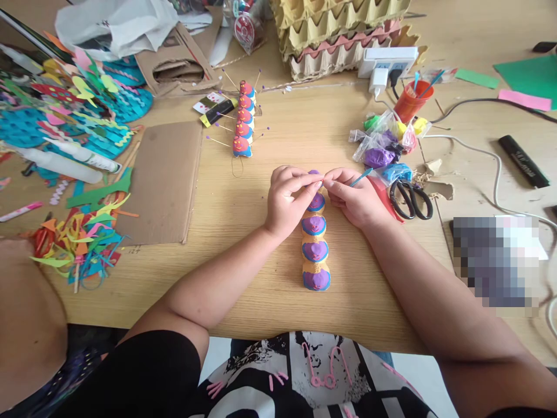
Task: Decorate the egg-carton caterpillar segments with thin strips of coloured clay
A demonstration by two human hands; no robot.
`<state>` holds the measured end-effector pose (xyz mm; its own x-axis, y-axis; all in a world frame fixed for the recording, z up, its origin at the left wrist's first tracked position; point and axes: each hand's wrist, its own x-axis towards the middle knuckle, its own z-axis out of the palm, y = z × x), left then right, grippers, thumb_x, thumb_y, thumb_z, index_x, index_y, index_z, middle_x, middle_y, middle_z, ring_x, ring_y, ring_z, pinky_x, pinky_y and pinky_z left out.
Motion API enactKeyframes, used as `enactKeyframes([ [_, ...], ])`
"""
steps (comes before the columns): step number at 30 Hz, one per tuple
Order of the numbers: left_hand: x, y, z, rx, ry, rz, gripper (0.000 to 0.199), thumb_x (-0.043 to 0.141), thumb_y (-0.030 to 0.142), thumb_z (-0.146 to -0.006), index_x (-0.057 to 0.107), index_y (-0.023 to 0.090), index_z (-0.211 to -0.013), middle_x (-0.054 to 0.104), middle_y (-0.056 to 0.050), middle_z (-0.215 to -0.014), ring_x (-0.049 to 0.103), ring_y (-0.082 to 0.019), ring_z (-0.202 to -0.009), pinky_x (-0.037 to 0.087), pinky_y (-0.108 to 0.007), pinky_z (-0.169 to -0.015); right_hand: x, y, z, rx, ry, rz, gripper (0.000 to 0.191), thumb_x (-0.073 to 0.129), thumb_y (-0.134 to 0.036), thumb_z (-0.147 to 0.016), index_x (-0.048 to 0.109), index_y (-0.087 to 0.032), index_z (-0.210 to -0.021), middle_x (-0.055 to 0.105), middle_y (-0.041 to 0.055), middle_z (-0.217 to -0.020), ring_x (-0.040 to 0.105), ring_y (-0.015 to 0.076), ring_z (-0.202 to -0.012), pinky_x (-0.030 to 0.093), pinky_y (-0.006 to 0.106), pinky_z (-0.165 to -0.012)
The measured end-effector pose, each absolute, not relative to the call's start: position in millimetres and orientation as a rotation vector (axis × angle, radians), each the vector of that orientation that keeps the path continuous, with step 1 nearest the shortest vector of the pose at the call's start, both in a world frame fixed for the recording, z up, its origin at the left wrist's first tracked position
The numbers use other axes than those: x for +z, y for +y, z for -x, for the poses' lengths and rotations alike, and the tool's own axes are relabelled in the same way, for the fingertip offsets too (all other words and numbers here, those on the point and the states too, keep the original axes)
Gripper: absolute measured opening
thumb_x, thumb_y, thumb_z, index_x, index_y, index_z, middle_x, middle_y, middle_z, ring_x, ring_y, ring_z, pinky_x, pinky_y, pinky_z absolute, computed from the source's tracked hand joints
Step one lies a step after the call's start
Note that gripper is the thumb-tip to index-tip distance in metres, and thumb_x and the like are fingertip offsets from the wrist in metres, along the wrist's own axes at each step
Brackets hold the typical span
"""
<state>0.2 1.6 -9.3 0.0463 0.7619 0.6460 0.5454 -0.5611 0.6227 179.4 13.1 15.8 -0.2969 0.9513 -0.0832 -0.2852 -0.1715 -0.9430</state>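
Observation:
A strip of egg-carton cups lies lengthwise in front of me, its bumps covered in purple and blue clay with small red marks. Over its far end, my left hand and my right hand meet at the fingertips. Both are closed in a pinch; whatever is between the left fingertips is too small to make out. A thin blue stick rests in my right hand, sticking out past the thumb. The far end of the strip is partly hidden by my fingers.
A red-and-blue caterpillar with pins stands beyond. Black-handled scissors, bagged clay and a red cup are right. Cardboard and paper scraps lie left. Egg trays are stacked behind. A person's arm shows left.

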Motion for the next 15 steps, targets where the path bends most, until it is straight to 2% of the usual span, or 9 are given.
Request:
enactKeyframes([
  [15,-9.1,1.9,-0.4,1.587,1.314,-2.114,0.02,0.069,0.04,-0.104,0.086,0.028,-0.105,0.075,-0.003,-0.096,0.068,-0.018,-0.1,0.055,-0.034,-0.099,17.7,13.2,-176.4,1.637,-1.088,0.904,0.052,0.102,-0.054,-0.06,0.069,-0.019,-0.08,0.057,-0.0042,-0.064,0.038,0.007,-0.055,0.021,0.024,-0.048],
])
